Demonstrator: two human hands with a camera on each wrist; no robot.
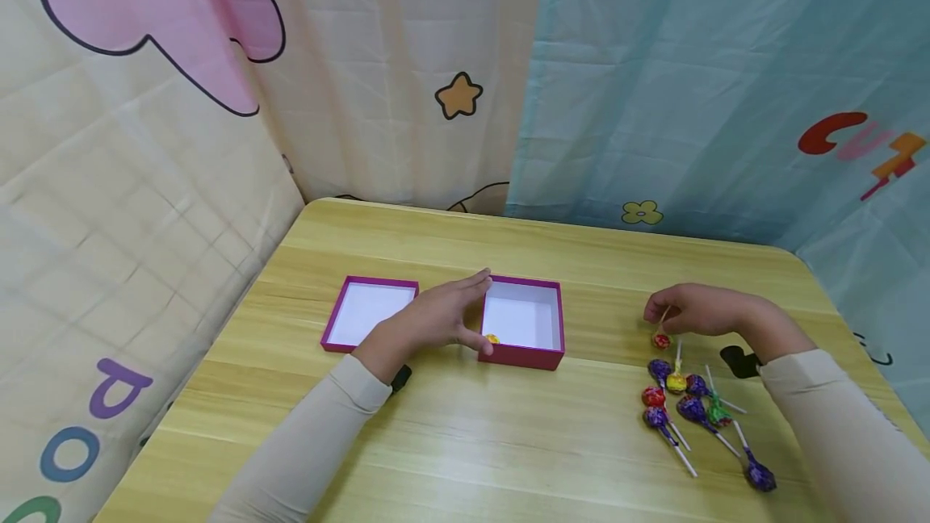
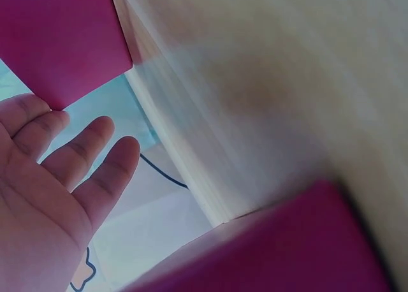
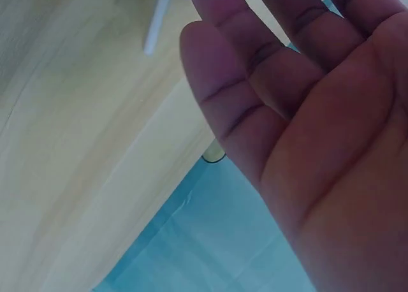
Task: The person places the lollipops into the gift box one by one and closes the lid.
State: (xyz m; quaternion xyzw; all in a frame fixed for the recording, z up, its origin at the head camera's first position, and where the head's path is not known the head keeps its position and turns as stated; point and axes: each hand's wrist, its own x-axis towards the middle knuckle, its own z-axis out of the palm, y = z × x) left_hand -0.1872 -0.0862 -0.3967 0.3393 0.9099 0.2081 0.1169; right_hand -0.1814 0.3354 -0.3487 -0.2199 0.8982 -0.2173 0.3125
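Observation:
My left hand is at the left side of a magenta box with a white inside, its fingers extended and its thumb at the front left corner. In the left wrist view, fingertips meet a corner of the magenta box. A bit of yellow candy shows inside the box, by the left wall. On the right, my right hand pinches the stick of a red lollipop, candy end down. A white stick appears beside the fingers in the right wrist view.
Several wrapped lollipops lie loosely grouped in front of the right hand, among them a yellow one, a green one and a purple one. The shallow magenta lid lies left of the box. Printed curtains hang behind the wooden table.

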